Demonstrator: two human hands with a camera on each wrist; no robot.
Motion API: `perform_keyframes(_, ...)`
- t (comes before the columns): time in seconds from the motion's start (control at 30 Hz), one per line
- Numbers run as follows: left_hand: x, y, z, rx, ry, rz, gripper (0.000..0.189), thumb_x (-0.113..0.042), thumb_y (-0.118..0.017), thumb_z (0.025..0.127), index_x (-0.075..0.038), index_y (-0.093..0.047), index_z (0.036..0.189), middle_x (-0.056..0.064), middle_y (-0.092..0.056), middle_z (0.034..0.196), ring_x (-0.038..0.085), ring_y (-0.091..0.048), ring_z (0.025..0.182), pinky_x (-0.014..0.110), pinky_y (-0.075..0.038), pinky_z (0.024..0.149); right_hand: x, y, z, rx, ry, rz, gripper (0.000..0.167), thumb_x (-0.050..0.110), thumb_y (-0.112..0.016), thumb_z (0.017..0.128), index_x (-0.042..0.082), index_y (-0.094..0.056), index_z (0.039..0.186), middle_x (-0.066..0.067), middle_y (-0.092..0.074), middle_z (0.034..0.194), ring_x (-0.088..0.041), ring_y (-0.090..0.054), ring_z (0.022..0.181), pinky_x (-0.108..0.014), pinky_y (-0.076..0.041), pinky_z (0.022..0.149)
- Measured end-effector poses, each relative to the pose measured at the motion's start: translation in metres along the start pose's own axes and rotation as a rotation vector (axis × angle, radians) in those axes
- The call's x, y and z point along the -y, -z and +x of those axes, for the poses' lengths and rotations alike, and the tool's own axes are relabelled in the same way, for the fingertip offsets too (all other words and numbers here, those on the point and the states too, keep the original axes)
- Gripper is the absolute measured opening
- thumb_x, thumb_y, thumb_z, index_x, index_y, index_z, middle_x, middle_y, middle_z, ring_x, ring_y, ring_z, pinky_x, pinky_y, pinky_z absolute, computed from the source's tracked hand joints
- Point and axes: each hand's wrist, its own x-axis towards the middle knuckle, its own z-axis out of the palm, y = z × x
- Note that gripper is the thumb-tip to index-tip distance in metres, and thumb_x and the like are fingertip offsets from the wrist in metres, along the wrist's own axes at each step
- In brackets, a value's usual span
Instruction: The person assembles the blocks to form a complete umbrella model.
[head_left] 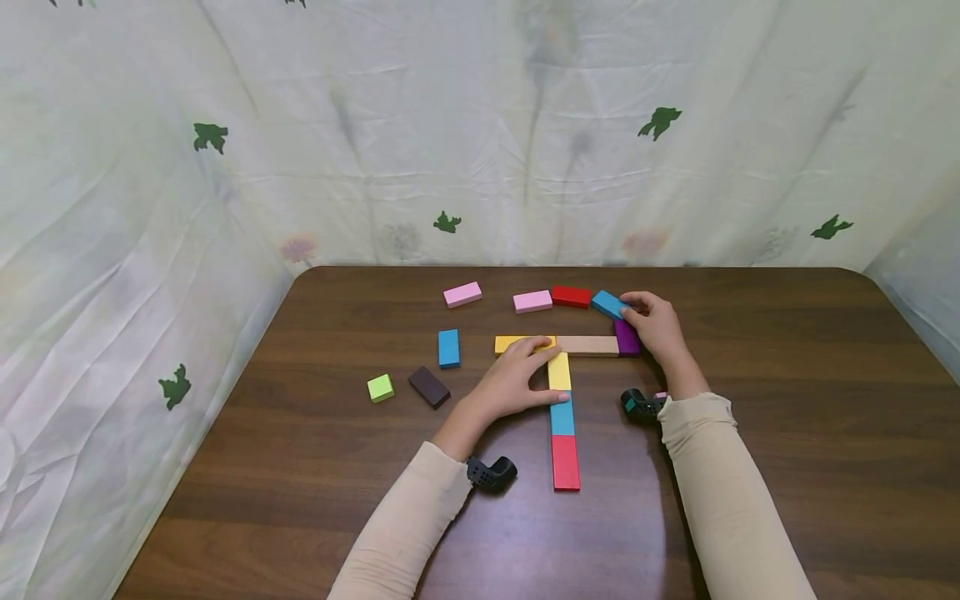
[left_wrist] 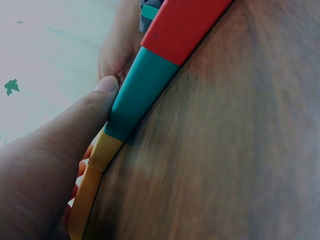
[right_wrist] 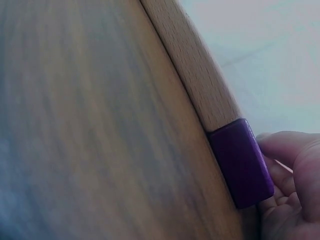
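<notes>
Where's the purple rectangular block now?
Head view, right of centre: the purple rectangular block abuts the right end of the plain wooden block, beside the right hand.

Soft, even light here — a pale sheen on the near tabletop [head_left: 611, 542], wrist views hazy and blurred.

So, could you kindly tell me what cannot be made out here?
Head view: the right hand hides one end of a blue block.
Head view: the left hand partly covers a yellow block.
Head view: a pink patch beside the right wrist device is too small to identify.
Left wrist view: the top edge cuts off the red block.
Right wrist view: the top edge cuts off the wooden block.
</notes>
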Motion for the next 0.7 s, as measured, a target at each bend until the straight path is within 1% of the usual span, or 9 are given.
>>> perform_keyframes(0.17,0.000,0.001,0.000,0.001,0.001,-0.004,0.074,-0.061,-0.058,0.075,-0.021,-0.042,0.135,0.001,-0.034,0.138,0.018,-0.026,0.126,0.038,-0.029,0.099,0.001,0.000,-0.001,-0.010,0.017,0.011,0.029,0.013,-0.055,0.090,-0.001,-0.055,0.115,-0.019,-0.054,0.108,-0.029,-0.047,0.096,-0.039,-0.039,0.081)
perform_keyframes(0.3,0.000,0.000,-0.001,0.001,0.003,-0.006,0.074,-0.061,-0.057,0.075,-0.021,-0.042,0.135,0.000,-0.034,0.138,0.018,-0.026,0.126,0.038,-0.030,0.099,0.002,-0.001,-0.001,-0.017,0.043,0.026,0.037,0.016,-0.058,0.089,-0.001,-0.051,0.121,-0.020,-0.051,0.118,-0.031,-0.045,0.107,-0.043,-0.037,0.089)
perform_keyframes(0.43,0.001,-0.001,-0.001,-0.004,0.001,-0.009,0.074,-0.062,-0.056,0.075,-0.021,-0.042,0.135,0.000,-0.034,0.138,0.017,-0.026,0.126,0.038,-0.030,0.099,0.007,-0.002,0.002,-0.009,0.076,0.026,0.045,0.017,-0.062,0.086,0.001,-0.048,0.125,-0.018,-0.047,0.127,-0.031,-0.040,0.118,-0.044,-0.032,0.096)
perform_keyframes(0.57,0.001,-0.001,0.000,-0.005,-0.003,-0.011,0.075,-0.063,-0.055,0.075,-0.021,-0.042,0.135,0.000,-0.034,0.138,0.017,-0.026,0.126,0.038,-0.030,0.099,0.014,-0.004,0.005,0.031,0.106,0.013,0.050,0.019,-0.063,0.085,0.002,-0.045,0.128,-0.017,-0.044,0.131,-0.030,-0.037,0.122,-0.045,-0.030,0.098)
perform_keyframes(0.7,0.001,0.000,0.000,-0.005,-0.006,-0.007,0.075,-0.063,-0.056,0.075,-0.021,-0.042,0.135,0.000,-0.034,0.138,0.018,-0.026,0.126,0.038,-0.030,0.099,0.021,-0.008,0.010,0.081,0.129,-0.008,0.052,0.019,-0.065,0.084,0.002,-0.044,0.129,-0.016,-0.044,0.131,-0.030,-0.037,0.122,-0.045,-0.031,0.098)
